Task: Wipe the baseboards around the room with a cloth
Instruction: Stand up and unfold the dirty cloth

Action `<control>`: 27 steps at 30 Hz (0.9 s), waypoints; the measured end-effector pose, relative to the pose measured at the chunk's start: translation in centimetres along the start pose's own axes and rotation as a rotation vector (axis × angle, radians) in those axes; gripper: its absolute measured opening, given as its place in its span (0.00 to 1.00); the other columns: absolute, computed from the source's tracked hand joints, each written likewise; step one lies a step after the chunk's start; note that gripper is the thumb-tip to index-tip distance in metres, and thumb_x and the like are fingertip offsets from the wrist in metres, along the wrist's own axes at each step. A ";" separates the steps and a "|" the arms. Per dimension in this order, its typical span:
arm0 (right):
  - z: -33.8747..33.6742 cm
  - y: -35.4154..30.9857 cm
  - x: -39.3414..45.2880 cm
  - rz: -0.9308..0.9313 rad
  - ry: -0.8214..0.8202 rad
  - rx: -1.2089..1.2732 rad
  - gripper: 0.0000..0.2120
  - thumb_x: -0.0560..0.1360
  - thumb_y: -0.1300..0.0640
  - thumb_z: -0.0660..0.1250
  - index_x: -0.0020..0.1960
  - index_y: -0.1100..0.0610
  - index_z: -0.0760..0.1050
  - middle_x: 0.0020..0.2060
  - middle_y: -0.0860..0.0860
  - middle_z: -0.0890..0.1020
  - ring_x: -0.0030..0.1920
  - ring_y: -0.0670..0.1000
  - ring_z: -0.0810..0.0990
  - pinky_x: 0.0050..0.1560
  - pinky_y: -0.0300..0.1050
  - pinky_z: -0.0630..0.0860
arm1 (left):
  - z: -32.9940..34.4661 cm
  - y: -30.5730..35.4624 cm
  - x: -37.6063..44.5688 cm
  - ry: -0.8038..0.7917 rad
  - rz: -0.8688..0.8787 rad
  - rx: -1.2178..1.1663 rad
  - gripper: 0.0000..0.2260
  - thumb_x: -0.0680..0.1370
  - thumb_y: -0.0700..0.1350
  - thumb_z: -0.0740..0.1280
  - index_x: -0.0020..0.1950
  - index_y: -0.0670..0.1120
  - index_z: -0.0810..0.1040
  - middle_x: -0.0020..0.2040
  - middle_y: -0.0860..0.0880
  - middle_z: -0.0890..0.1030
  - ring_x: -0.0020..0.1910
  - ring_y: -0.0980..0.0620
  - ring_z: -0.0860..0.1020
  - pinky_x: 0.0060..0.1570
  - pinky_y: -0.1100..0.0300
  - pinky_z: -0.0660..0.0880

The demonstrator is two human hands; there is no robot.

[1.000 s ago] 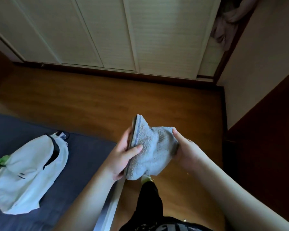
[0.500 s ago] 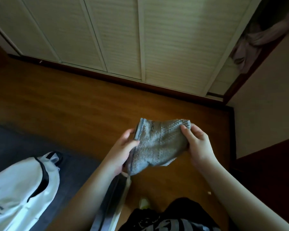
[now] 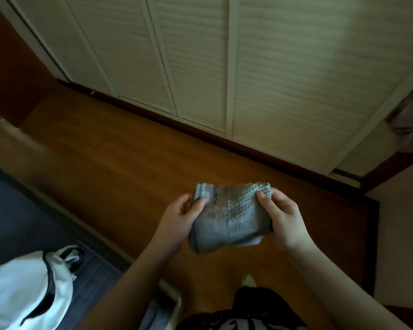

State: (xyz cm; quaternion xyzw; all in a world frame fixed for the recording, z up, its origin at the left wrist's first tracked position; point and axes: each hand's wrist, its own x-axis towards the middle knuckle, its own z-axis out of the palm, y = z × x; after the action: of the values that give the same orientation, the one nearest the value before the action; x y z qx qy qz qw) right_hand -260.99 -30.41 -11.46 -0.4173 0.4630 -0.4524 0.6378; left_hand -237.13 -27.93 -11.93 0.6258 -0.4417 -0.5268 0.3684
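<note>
The cloth (image 3: pixel 229 217) looks soft, light and limp; left hand (image 3: pixel 177 220) and right hand (image 3: pixel 284 217) each pinch one edge in a fingertip grip.

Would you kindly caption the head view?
Both hands, left and right, hold a grey textured cloth above the wooden floor.

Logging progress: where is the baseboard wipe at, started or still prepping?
Still prepping. Done: the cloth is picked up. In hand: the left hand and right hand both grip it in the air above the wooden floor, apparently folding or arranging it. Left: all the wiping; the cloth touches no part of the dark baseboard under the closet doors.
</note>
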 end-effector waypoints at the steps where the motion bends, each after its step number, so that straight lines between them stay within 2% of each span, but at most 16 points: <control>1: -0.2 -0.5 1.6 0.012 -0.029 0.003 0.12 0.76 0.46 0.68 0.54 0.52 0.82 0.53 0.54 0.84 0.54 0.56 0.84 0.50 0.47 0.81 | 0.0 0.5 0.9 0.051 0.012 -0.003 0.04 0.80 0.56 0.67 0.47 0.61 0.80 0.46 0.56 0.84 0.43 0.57 0.84 0.37 0.65 0.77; 5: 0.9 -1.7 7.6 0.065 -0.088 -0.050 0.10 0.76 0.48 0.67 0.52 0.50 0.83 0.52 0.53 0.85 0.53 0.56 0.84 0.48 0.50 0.82 | -0.8 1.8 3.6 0.212 0.010 -0.074 0.06 0.81 0.55 0.64 0.46 0.61 0.78 0.44 0.56 0.83 0.42 0.57 0.82 0.38 0.66 0.77; 9: 5.2 -1.3 12.7 0.000 -0.073 -0.263 0.07 0.76 0.48 0.66 0.49 0.43 0.83 0.48 0.41 0.85 0.48 0.43 0.84 0.41 0.38 0.81 | -3.8 1.8 5.8 0.319 -0.031 -0.223 0.05 0.81 0.54 0.64 0.50 0.58 0.80 0.47 0.51 0.84 0.46 0.52 0.83 0.43 0.58 0.80; 11: 7.9 -0.6 15.1 -0.065 -0.092 -0.385 0.06 0.78 0.49 0.65 0.50 0.41 0.80 0.44 0.39 0.85 0.44 0.41 0.84 0.40 0.39 0.82 | -6.2 1.6 7.0 0.368 -0.061 -0.329 0.06 0.81 0.54 0.65 0.53 0.58 0.81 0.51 0.50 0.84 0.51 0.49 0.83 0.49 0.52 0.81; 13: 11.0 0.0 17.7 -0.114 -0.126 -0.468 0.07 0.79 0.49 0.65 0.54 0.44 0.80 0.42 0.41 0.85 0.43 0.41 0.84 0.40 0.42 0.82 | -9.1 1.2 8.3 0.419 -0.088 -0.438 0.06 0.80 0.53 0.66 0.54 0.58 0.82 0.54 0.49 0.85 0.53 0.50 0.84 0.47 0.54 0.81; 16: 16.2 0.4 22.1 -0.107 -0.260 -0.450 0.06 0.79 0.50 0.65 0.53 0.45 0.79 0.43 0.39 0.85 0.42 0.40 0.83 0.37 0.37 0.81 | -13.7 0.4 10.3 0.478 -0.132 -0.568 0.06 0.80 0.53 0.66 0.53 0.58 0.83 0.53 0.49 0.85 0.52 0.49 0.84 0.44 0.58 0.81; 21: 26.0 0.7 29.3 0.077 -0.402 -0.375 0.06 0.78 0.51 0.67 0.52 0.48 0.81 0.46 0.45 0.85 0.44 0.45 0.85 0.37 0.37 0.79 | -21.8 -0.6 13.4 0.581 -0.149 -0.692 0.06 0.80 0.53 0.67 0.53 0.55 0.82 0.51 0.47 0.85 0.50 0.47 0.84 0.43 0.57 0.81; 24: 31.8 1.3 32.5 0.224 -0.472 -0.350 0.08 0.75 0.47 0.68 0.52 0.46 0.82 0.48 0.46 0.85 0.46 0.45 0.84 0.42 0.42 0.81 | -26.6 -1.1 14.7 0.642 -0.146 -0.751 0.10 0.81 0.53 0.66 0.58 0.51 0.79 0.50 0.48 0.85 0.50 0.47 0.84 0.42 0.57 0.81; 27: 35.9 2.2 34.6 0.326 -0.512 -0.257 0.09 0.69 0.44 0.70 0.49 0.43 0.83 0.49 0.45 0.85 0.50 0.48 0.84 0.48 0.47 0.81 | -30.4 -1.5 16.1 0.709 -0.148 -0.772 0.11 0.81 0.52 0.65 0.60 0.49 0.78 0.48 0.49 0.85 0.48 0.50 0.85 0.39 0.60 0.80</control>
State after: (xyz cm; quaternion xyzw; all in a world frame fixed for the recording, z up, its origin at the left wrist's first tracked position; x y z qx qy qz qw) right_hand -220.21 -59.12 -12.92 -0.5148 0.4015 -0.1625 0.7398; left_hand -206.06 -42.72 -13.39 0.6137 -0.0185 -0.4318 0.6607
